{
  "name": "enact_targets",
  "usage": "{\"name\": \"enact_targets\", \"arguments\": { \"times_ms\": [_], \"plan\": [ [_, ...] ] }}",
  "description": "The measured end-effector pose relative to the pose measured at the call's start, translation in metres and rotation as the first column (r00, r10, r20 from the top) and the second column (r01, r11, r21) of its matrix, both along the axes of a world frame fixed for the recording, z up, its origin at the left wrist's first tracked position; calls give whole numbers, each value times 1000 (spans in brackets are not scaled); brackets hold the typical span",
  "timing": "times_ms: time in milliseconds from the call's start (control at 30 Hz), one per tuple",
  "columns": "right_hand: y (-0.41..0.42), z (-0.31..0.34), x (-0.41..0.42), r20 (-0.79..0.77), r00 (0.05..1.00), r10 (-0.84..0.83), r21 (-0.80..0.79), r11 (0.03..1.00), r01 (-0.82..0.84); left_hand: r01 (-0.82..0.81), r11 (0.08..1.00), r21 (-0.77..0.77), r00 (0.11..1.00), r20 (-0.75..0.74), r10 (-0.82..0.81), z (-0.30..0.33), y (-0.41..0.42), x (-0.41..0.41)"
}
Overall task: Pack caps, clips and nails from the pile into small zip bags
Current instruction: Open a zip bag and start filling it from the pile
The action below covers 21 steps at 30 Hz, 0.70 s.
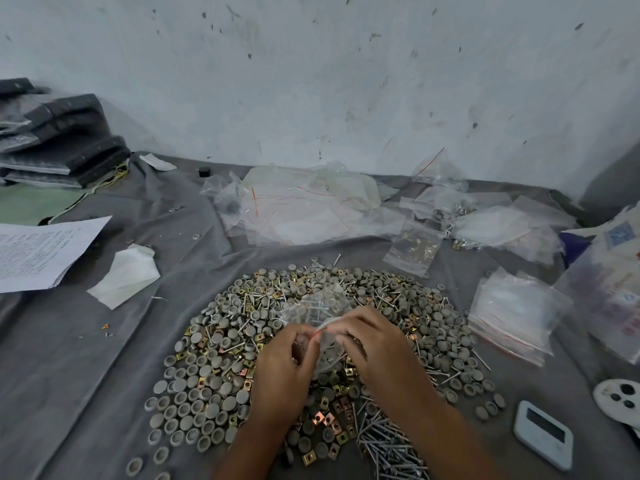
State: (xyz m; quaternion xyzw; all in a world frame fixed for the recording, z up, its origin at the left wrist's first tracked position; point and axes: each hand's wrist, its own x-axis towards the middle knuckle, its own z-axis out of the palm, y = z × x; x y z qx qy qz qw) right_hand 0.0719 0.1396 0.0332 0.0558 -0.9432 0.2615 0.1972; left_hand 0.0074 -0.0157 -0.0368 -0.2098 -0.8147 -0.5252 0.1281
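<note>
Both hands, left hand (289, 355) and right hand (367, 341), pinch the red-striped mouth of a filled zip bag (313, 311) above the pile (221, 368); a poorly sealed strip could spill caps and nails back out

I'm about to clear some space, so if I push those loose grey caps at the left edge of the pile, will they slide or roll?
The grey caps lie flat, so they would probably slide. The wrinkled grey cloth may snag some; any tipped on edge could roll.
</note>
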Motion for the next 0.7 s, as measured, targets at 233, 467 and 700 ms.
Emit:
{"name": "enact_targets", "arguments": {
  "times_ms": [233,467,700],
  "plan": [
    [1,-2,2,-78,994,-71,-84,994,64,-9,1000,7,1000,19,9,-4,0,-1],
    [4,-6,-1,-70,997,-33,151,988,43,-19,1000,-5,1000,2,19,-2,1,-1],
    [19,-5,6,-19,997,-72,157,985,74,-6,1000,-16,1000,-14,6,8,-1,-1]
  ]
}}
